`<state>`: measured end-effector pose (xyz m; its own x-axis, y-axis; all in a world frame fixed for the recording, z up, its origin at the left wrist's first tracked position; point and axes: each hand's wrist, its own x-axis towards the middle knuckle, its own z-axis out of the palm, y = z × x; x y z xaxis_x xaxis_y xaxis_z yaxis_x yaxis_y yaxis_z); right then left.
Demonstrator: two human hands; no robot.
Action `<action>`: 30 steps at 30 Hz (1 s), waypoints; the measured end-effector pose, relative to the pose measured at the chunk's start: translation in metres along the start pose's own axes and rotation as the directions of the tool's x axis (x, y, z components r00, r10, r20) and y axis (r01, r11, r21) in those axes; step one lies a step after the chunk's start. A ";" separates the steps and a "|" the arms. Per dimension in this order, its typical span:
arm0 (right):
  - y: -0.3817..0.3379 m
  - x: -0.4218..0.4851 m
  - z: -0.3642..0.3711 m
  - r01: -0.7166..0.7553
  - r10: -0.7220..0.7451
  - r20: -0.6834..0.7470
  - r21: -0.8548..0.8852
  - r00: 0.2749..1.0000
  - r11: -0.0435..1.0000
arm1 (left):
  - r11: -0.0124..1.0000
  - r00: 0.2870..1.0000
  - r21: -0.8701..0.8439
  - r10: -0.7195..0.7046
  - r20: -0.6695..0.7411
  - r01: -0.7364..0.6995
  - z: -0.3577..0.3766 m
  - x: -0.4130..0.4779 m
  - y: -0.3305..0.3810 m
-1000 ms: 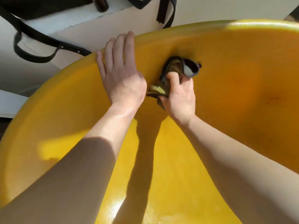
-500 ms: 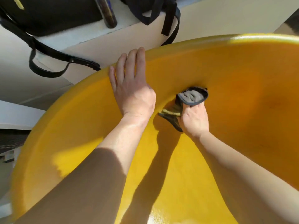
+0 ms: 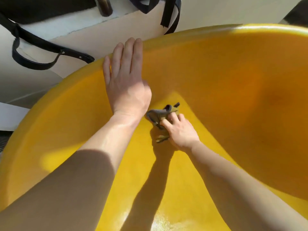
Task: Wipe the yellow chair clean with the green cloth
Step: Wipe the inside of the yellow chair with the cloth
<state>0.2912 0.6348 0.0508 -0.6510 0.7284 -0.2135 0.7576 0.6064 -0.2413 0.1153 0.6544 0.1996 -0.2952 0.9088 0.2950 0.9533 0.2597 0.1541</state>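
At the bottom of the frame the glossy seat of the yellow chair (image 3: 166, 189) lies bare and sunlit between two forearms, its curved shell rising to a rim that arcs from lower left to upper right. At centre the right hand (image 3: 181, 130) has its fingers curled, pinching the bunched green cloth (image 3: 157, 115) against the seat's crease. Just above it the left hand (image 3: 126, 84) lies spread flat, fingertips at the rim; beyond, black straps (image 3: 50, 47) hang over a pale ledge (image 3: 93, 27) at upper left.
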 end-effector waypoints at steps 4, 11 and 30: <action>0.011 -0.076 0.029 -0.137 0.110 0.368 0.046 0.923 0.990 | 0.997 0.998 -0.061 -0.052 -0.018 0.050 0.004 -0.005 0.007; 0.041 -0.096 -0.037 -0.386 0.477 -0.041 0.528 0.878 0.757 | 0.869 0.862 -0.429 0.005 0.506 0.247 0.032 -0.105 0.078; 0.214 -0.204 -0.169 -0.636 0.587 -0.616 0.173 0.526 0.752 | 0.097 0.578 -0.683 -0.626 0.524 0.724 0.074 -0.024 0.274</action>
<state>0.5939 0.6700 0.2031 0.1303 0.9354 0.3288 0.9759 -0.0624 -0.2092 0.3884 0.7274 0.1651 -0.7338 0.5342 -0.4197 -0.1646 0.4596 0.8727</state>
